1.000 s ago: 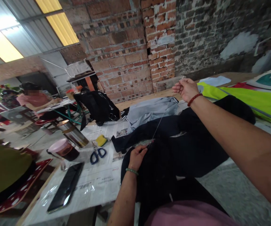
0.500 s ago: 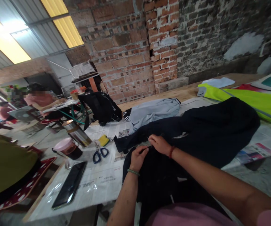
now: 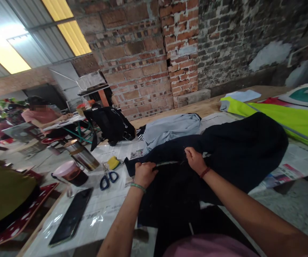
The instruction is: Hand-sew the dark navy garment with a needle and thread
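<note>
My left hand is closed on the edge of a black garment spread at the table's front, at its left end. To its right, my right hand is raised a little over the dark cloth, thumb and finger pinched. A thin needle-like sliver shows at those fingertips; it is too small to be sure of, and I cannot make out any thread. A dark navy garment lies behind and to the right, running up against the black one. Blue-handled scissors rest on the table left of my left hand.
Left on the newspaper-covered table are a phone, a lidded cup, a steel flask and a yellow pad. Behind lie a black backpack, grey cloth, a neon-yellow garment and an iron. People sit at left.
My hands have drawn apart: the left moved left along the black garment's edge, the right moved right and slightly up. The view has shifted a little.
</note>
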Demonstrator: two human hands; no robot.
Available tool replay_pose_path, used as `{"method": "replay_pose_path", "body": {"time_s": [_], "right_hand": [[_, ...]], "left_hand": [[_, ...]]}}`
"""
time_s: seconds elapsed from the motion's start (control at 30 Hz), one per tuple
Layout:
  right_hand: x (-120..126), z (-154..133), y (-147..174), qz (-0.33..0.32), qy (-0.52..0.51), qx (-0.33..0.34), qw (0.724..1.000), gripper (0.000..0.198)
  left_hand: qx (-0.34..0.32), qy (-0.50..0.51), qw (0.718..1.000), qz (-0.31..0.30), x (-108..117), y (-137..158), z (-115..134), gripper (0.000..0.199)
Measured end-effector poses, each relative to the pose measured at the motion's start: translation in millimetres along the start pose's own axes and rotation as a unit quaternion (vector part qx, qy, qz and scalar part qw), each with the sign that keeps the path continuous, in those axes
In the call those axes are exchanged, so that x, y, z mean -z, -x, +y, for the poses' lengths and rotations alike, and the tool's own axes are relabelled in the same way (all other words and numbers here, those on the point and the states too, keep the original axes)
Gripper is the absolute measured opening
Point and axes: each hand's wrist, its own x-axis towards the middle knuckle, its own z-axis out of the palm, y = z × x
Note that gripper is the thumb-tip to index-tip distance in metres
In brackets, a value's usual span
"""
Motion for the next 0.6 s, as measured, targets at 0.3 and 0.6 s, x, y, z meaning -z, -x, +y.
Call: {"method": "replay_pose_path", "body": {"time_s": [0.3, 0.6], "right_hand": [[-7.6, -1.6, 11.8, -0.042, 0.004, 0.069, 0.997, 0.022], [-7.1, -2.3, 14.3, 0.001, 0.023, 0.114, 0.993, 0.025]], "left_hand": [[0.105, 0.102, 0.983, -0.113, -4.4, 35.8, -31.6, 0.014], [0.105, -0.126, 0.975, -0.152, 24.1, 46.5, -3.8, 0.036]]}}
